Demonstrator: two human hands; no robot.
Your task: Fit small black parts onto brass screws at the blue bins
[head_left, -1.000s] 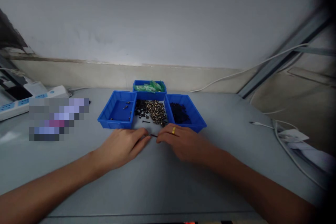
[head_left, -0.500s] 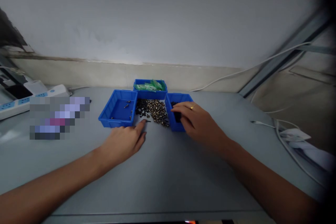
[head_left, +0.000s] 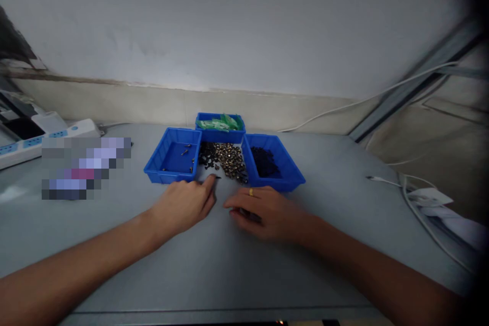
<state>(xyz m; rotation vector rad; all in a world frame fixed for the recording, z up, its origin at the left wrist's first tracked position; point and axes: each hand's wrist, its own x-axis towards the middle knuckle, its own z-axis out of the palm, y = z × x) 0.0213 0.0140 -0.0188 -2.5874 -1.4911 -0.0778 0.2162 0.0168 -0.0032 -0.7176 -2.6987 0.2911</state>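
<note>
My left hand [head_left: 186, 202] rests on the table with its index finger stretched forward. The fingertip touches or nearly touches a small thin dark piece [head_left: 218, 178]; its other fingers are bent under. My right hand [head_left: 267, 213], a ring on one finger, hovers just in front of the right blue bin, fingers curved and a gap between thumb and fingers. Nothing shows at its fingertips. Before both hands lies a pile of small brassy metal fasteners [head_left: 230, 160], with small black parts [head_left: 208, 154] along its left side. The right blue bin [head_left: 294, 175] holds many small black pieces [head_left: 265, 161].
The left blue bin [head_left: 155, 165] contains a few screws [head_left: 185, 152]. Behind the pile, a third blue bin [head_left: 221, 136] holds green-and-clear plastic packets [head_left: 223, 122]. A power strip [head_left: 82, 130] and a blurred-out item lie left; white cables [head_left: 420, 219] lie right.
My right hand has left the right blue bin and moved left and toward me, uncovering the black pieces inside. My left hand has stayed nearly in place at the small dark piece.
</note>
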